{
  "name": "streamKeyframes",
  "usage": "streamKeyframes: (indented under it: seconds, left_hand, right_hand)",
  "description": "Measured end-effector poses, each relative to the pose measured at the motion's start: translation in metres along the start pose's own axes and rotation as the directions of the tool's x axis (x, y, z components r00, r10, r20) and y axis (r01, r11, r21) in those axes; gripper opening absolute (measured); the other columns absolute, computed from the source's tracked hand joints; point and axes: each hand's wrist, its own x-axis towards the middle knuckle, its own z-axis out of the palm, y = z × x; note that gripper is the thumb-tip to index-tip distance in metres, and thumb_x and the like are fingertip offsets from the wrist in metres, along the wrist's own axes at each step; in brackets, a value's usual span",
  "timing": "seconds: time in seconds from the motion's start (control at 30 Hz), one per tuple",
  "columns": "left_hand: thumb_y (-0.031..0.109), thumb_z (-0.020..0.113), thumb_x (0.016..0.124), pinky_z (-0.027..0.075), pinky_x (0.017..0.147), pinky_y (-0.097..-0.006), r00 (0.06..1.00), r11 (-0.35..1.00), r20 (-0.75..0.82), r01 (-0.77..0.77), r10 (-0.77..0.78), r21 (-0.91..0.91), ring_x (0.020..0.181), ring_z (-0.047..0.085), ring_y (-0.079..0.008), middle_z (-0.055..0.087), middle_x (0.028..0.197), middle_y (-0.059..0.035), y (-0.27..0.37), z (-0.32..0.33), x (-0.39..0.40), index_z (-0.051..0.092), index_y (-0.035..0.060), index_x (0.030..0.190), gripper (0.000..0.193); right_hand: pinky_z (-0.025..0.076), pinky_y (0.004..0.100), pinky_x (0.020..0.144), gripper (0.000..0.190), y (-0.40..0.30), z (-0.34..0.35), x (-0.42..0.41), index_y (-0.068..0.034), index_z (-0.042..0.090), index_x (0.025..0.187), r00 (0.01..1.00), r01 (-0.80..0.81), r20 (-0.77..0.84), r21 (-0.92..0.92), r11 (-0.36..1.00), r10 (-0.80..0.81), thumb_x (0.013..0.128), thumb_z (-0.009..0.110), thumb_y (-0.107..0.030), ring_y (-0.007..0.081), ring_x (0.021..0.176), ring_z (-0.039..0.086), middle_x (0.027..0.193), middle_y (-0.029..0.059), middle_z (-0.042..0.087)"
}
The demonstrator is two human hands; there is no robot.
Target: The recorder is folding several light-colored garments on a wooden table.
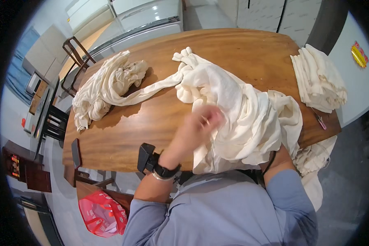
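Observation:
A large heap of cream knitted fabric point(233, 101) lies bunched before me at the near edge of the wooden table. Over its left side is my left hand point(203, 123), blurred, with fingers curled; whether anything is between them cannot be told. My right forearm reaches under the folds, and the cloth hides my right hand. A twisted strip of the cream fabric point(153, 89) runs left from the heap to a second crumpled pile of cream cloth point(113, 83).
On the wooden table point(160, 132), a stack of folded cream cloth point(319, 80) sits far right, near a small pink-handled tool point(320, 122). A dark phone point(76, 153) lies at the left edge. Below are a red bag point(103, 213) and hanging cream cloth point(315, 156).

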Motion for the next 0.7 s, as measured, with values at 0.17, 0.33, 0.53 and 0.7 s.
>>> streamKeyframes:
  seconds: [0.17, 0.33, 0.53, 0.7]
  left_hand:
    - [0.017, 0.065, 0.088, 0.044, 0.058, -0.0237, 0.942, 0.997, -0.332, 0.016, -0.039, -0.072, 0.067, 0.053, -0.0075, 0.058, 0.075, -0.0021, -0.028, -0.018, 0.042, 0.057, 0.0008, 0.091, 0.018]
    - [0.011, 0.057, 0.093, 0.041, 0.064, -0.0201, 0.99, 0.897, 0.138, 0.055, 0.007, -0.439, 0.075, 0.046, -0.0028, 0.05, 0.082, 0.0073, -0.009, -0.003, 0.021, 0.057, 0.0045, 0.097, 0.008]
    - [0.011, 0.058, 0.092, 0.037, 0.068, -0.0181, 0.896, 0.843, 0.445, 0.253, -0.018, -0.475, 0.078, 0.042, -0.0019, 0.047, 0.086, 0.0068, -0.004, -0.004, -0.019, 0.054, 0.0062, 0.093, 0.006]
    - [0.009, 0.061, 0.09, 0.04, 0.069, -0.0202, 0.95, 0.947, 0.179, 0.284, -0.257, -0.15, 0.079, 0.046, -0.0035, 0.05, 0.086, 0.0052, -0.035, -0.031, -0.022, 0.057, 0.0047, 0.096, 0.009]
  right_hand:
    - [0.038, 0.0318, 0.098, 0.032, -0.004, 0.004, -0.004, -0.003, 0.053, 0.12, 1.0, -0.007, 0.0, 0.012, 1.0, 0.007, 0.093, 0.049, -0.021, 0.0176, 0.112, 0.051, 0.122, 0.0102, 0.056]
    - [0.038, 0.0318, 0.098, 0.032, -0.006, -0.003, -0.013, -0.003, 0.053, 0.12, 1.0, -0.012, -0.006, 0.026, 1.0, 0.012, 0.093, 0.048, -0.021, 0.0177, 0.112, 0.051, 0.122, 0.0103, 0.056]
    - [0.038, 0.0318, 0.098, 0.033, -0.006, -0.004, -0.016, -0.003, 0.052, 0.12, 1.0, -0.017, -0.022, 0.016, 1.0, 0.018, 0.094, 0.048, -0.021, 0.0178, 0.112, 0.051, 0.123, 0.0104, 0.055]
    - [0.038, 0.0317, 0.099, 0.033, -0.006, 0.001, -0.012, -0.004, 0.052, 0.121, 1.0, -0.011, -0.006, 0.02, 1.0, 0.011, 0.094, 0.048, -0.022, 0.0179, 0.113, 0.051, 0.123, 0.0105, 0.055]
